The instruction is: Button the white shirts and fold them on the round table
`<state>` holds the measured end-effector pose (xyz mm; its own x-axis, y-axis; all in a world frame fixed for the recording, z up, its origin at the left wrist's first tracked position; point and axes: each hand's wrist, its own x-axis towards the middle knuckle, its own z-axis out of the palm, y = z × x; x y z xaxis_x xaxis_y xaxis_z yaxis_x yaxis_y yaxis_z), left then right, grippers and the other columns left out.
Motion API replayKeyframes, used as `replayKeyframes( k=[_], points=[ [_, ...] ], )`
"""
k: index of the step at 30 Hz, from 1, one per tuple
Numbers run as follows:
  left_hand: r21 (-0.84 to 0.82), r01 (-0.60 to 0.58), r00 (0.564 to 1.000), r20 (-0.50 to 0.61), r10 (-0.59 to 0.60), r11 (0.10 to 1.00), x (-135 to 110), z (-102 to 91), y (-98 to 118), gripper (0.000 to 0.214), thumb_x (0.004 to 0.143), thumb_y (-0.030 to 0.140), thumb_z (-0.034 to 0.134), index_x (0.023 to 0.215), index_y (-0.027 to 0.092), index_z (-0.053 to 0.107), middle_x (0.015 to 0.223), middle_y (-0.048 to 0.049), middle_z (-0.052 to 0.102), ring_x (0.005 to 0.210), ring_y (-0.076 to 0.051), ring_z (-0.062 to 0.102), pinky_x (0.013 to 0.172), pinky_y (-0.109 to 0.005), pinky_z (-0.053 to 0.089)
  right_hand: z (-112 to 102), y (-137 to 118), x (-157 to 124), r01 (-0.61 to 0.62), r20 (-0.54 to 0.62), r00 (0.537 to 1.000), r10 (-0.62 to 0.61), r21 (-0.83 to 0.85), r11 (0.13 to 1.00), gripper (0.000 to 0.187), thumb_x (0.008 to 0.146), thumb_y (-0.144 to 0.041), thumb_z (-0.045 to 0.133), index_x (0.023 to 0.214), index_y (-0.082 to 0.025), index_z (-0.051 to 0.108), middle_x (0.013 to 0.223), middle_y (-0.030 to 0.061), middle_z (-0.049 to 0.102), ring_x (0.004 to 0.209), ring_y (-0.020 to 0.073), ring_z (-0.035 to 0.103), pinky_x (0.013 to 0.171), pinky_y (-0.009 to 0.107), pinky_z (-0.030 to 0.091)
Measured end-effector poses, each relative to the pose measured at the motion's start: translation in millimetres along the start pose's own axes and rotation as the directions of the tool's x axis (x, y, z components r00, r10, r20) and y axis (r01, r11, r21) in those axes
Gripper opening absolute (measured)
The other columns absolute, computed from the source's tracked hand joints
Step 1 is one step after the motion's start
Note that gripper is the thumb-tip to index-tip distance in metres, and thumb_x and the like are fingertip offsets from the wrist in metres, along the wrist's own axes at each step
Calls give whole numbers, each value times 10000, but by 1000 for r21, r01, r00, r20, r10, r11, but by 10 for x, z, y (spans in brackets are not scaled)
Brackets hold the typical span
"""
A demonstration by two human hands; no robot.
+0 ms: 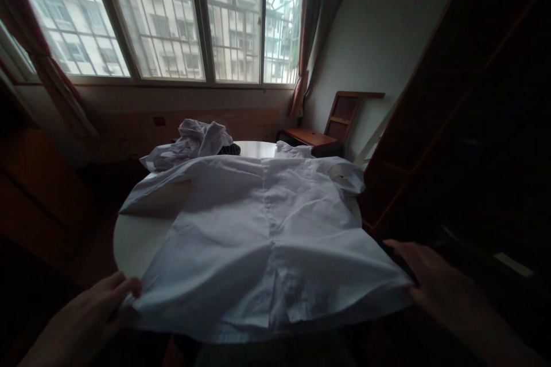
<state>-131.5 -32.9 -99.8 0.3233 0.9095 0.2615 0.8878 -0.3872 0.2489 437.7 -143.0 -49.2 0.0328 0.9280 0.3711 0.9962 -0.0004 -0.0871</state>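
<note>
A white short-sleeved shirt (258, 229) lies spread flat, button side up, on a round white table (133, 241), its hem toward me and its collar at the far side. My left hand (92, 312) pinches the shirt's near left hem corner with closed fingers. My right hand (430, 281) rests at the near right hem corner, fingers stretched out along the cloth's edge, touching it.
A crumpled pile of white clothes (191, 143) sits at the table's far side. A wooden stand with a leaning frame (327, 129) is in the far right corner. A dark wooden cabinet (465, 126) runs along the right. Barred windows (172, 17) fill the far wall.
</note>
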Motion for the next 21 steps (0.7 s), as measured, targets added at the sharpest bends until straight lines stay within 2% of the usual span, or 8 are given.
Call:
replayKeyframes(
  k=[2, 5, 8, 10, 13, 15, 18, 21],
  points=[
    [79, -183, 983, 8, 183, 980, 28, 22, 118, 306, 670, 288, 535, 958, 262, 637, 1023, -45, 637, 882, -206, 600, 742, -275, 481, 132, -229, -17, 250, -51, 967, -250, 2, 968, 544, 606, -98, 439, 1134, -198, 530, 1099, 95, 593, 1015, 246, 555, 819, 377, 479],
    [119, -354, 933, -23, 359, 927, 103, -16, 457, 480, 714, 159, 459, 1165, 305, 531, 1238, -28, 531, 1075, -198, 520, 875, -293, 444, 341, -573, 3, 515, -47, 857, -513, 41, 856, 570, 662, -34, 407, 1198, -202, 494, 1223, 95, 521, 1142, 220, 464, 906, 383, 430],
    [12, -512, 858, 56, 510, 859, 148, -71, 873, 554, 738, 120, 431, 1252, 328, 440, 1285, -4, 490, 1124, -171, 480, 895, -253, 440, 524, -792, 53, 656, -83, 755, -651, 104, 747, 430, 741, -45, 387, 1114, -179, 554, 1178, 112, 552, 1132, 213, 464, 893, 385, 438],
    [-47, -542, 837, 66, 544, 839, 171, -70, 1129, 552, 771, 121, 418, 1284, 326, 398, 1286, -8, 487, 1119, -161, 479, 900, -248, 442, 600, -855, 82, 688, -119, 725, -678, 146, 711, 304, 808, -99, 381, 1010, -171, 595, 1085, 116, 600, 1057, 200, 515, 850, 369, 463],
    [-125, -618, 776, 61, 628, 776, 237, 23, 1427, 466, 810, 149, 425, 1247, 308, 432, 1207, -13, 547, 1058, -151, 513, 884, -257, 455, 595, -888, 112, 690, -128, 721, -681, 222, 689, 247, 871, -180, 369, 917, -181, 611, 943, 91, 648, 925, 173, 578, 777, 321, 494],
    [-142, -663, 735, 62, 675, 735, 299, 132, 1555, 361, 814, 160, 442, 1155, 263, 500, 1085, -22, 606, 962, -148, 553, 837, -262, 473, 524, -901, 122, 665, -107, 738, -667, 288, 689, 257, 886, -197, 357, 921, -182, 610, 894, 76, 661, 883, 162, 598, 750, 290, 501],
    [-99, -696, 714, 15, 700, 711, 372, 303, 1646, 168, 809, 134, 429, 890, 198, 561, 832, -22, 627, 741, -136, 571, 671, -248, 483, 386, -918, 120, 566, -54, 798, -600, 410, 715, 284, 894, -204, 336, 968, -169, 608, 874, 75, 668, 838, 152, 620, 724, 257, 505],
    [-72, -701, 713, -37, 700, 710, 384, 386, 1670, 153, 804, 109, 402, 724, 181, 511, 682, -13, 571, 595, -123, 519, 534, -229, 426, 273, -933, 108, 431, -14, 873, -488, 493, 756, 293, 892, -240, 354, 1004, -159, 613, 871, 81, 676, 785, 153, 639, 689, 238, 507]
  ],
)
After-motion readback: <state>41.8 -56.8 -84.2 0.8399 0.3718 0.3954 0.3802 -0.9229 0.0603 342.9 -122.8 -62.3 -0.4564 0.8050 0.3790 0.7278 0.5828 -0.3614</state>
